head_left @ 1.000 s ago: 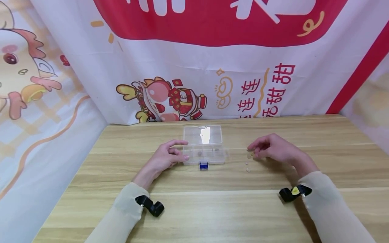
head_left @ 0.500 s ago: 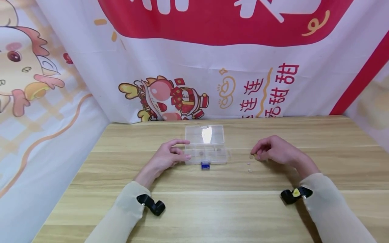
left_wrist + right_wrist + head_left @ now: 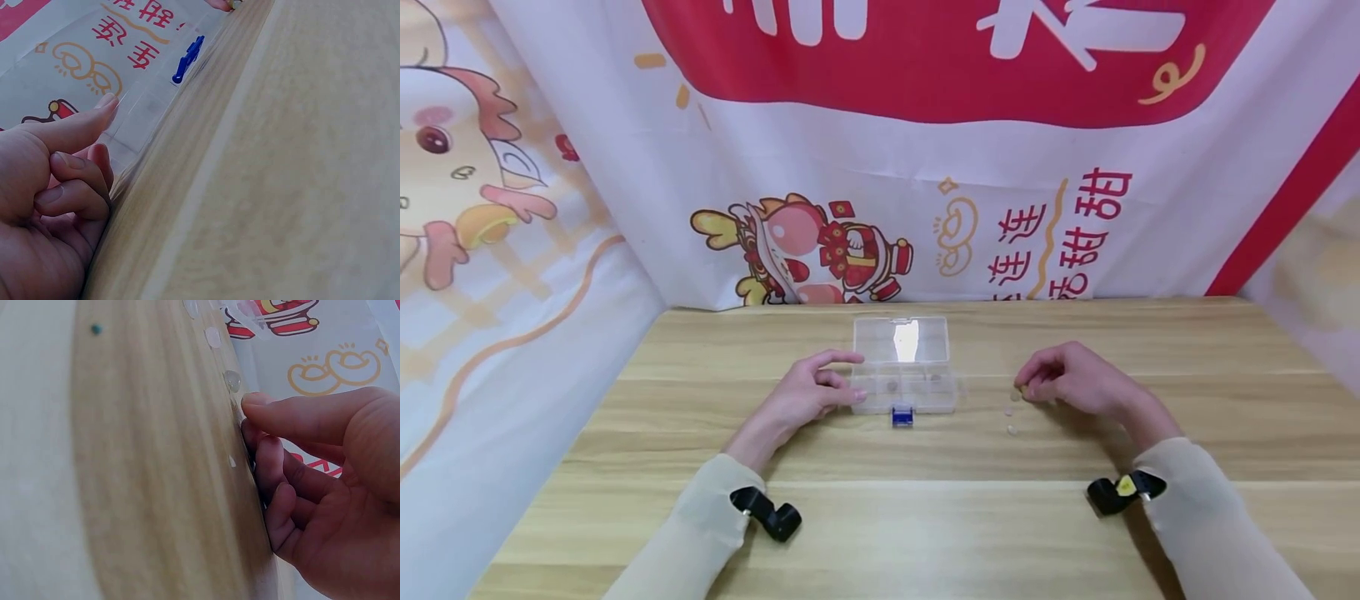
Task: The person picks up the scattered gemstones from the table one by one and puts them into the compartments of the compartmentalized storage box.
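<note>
A clear plastic compartment box (image 3: 915, 402) with a blue latch (image 3: 902, 416) lies in the head view, its lid (image 3: 880, 337) raised at the back. My left hand (image 3: 808, 390) holds the box's left end, thumb at the front corner and index finger near the hinge; the other fingers are curled in the left wrist view. To the right of the box, my right hand (image 3: 1070, 382) pinches a small yellowish piece (image 3: 1023, 390) close to the table, largely hidden by thumb and fingertip. Beside it lie small translucent pebble-like pieces: a greyish one (image 3: 232, 380), a pinkish one (image 3: 213, 337) and a clear one (image 3: 191, 307).
Small pieces (image 3: 892, 386) show inside the box compartments. The wood-grain table (image 3: 925, 533) ends at a printed cloth backdrop (image 3: 820, 142). Black wrist cameras (image 3: 767, 514) sit on both sleeves. A tiny green dot (image 3: 96, 329) shows in the right wrist view.
My right thumb and index finger have come together on the yellowish piece. The left hand keeps its place on the box; the head view shifts slightly.
</note>
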{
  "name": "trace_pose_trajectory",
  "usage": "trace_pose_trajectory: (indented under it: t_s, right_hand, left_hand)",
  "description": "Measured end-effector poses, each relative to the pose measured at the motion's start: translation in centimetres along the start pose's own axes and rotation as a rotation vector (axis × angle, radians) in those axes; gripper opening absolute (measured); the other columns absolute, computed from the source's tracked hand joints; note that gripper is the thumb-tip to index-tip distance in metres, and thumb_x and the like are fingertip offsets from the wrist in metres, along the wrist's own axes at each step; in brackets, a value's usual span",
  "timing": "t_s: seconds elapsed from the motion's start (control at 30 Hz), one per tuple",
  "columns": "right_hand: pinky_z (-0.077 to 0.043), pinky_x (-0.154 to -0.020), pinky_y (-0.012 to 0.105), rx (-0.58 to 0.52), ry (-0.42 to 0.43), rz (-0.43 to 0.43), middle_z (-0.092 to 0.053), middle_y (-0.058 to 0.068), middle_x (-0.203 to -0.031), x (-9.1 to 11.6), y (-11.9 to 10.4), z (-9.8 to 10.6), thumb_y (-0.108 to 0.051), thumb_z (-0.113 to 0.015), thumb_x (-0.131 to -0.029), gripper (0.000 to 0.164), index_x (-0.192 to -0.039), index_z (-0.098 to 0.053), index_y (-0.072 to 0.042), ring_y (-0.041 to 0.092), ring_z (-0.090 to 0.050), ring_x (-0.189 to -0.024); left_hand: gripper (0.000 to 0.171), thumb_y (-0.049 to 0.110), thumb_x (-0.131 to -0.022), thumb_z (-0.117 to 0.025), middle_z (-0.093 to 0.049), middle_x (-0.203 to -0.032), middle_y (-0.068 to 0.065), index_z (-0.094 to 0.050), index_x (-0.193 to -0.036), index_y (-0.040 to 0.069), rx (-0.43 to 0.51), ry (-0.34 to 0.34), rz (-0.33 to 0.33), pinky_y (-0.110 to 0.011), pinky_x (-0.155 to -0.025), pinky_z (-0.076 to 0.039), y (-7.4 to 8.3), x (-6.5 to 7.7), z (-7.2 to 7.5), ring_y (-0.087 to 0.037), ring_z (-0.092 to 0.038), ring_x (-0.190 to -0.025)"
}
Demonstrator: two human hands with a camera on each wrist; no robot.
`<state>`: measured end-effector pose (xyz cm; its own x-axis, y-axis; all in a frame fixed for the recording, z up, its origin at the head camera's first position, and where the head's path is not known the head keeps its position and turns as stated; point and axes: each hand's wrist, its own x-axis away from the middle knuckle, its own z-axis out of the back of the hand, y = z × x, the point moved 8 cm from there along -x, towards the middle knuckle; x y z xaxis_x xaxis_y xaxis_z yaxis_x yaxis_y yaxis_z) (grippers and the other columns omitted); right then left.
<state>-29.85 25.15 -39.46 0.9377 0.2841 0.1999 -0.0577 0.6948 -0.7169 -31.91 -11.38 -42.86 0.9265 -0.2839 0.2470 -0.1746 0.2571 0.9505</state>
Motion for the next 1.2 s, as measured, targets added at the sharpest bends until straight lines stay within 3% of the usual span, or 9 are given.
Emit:
trace_pose_trajectory:
  t_s: [0.4, 0.83, 1.2]
  right_hand:
    - [-0.049, -0.083, 0.034, 0.022, 0.090, -0.052, -0.071, 0.008, -0.112, -0.2, -0.5, 0.5, -0.020, -0.071, -0.102, 0.019, -0.119, -0.077, -0.015, 0.025, -0.057, -0.101]
    - [-0.052, -0.083, 0.031, -0.039, 0.200, 0.003, -0.073, 0.011, -0.127, 0.1, -2.4, 0.9, -0.021, -0.068, -0.104, 0.025, -0.127, -0.076, -0.014, 0.025, -0.060, -0.104]
    - [-0.055, -0.078, 0.022, -0.104, 0.271, 0.063, -0.076, 0.016, -0.125, 0.3, -4.5, 0.7, -0.023, -0.068, -0.105, 0.030, -0.129, -0.076, -0.007, 0.011, -0.067, -0.099]
  left_hand:
    - [0.054, 0.015, -0.090, -0.086, -0.067, -0.083, 0.001, -0.067, -0.139, 0.023, -0.007, -0.006, -0.001, -0.022, -0.055, -0.038, 0.3, 0.2, 0.0, -0.013, -0.046, -0.062]
    - [0.053, 0.015, -0.091, -0.085, -0.067, -0.082, 0.002, -0.066, -0.140, 0.023, -0.010, -0.010, -0.008, -0.022, -0.055, -0.038, 0.4, 0.2, -0.1, -0.013, -0.046, -0.062]
    - [0.053, 0.015, -0.091, -0.085, -0.067, -0.083, 0.001, -0.066, -0.140, 0.023, -0.014, -0.007, -0.001, -0.023, -0.056, -0.038, 0.4, 0.2, -0.1, -0.013, -0.046, -0.062]
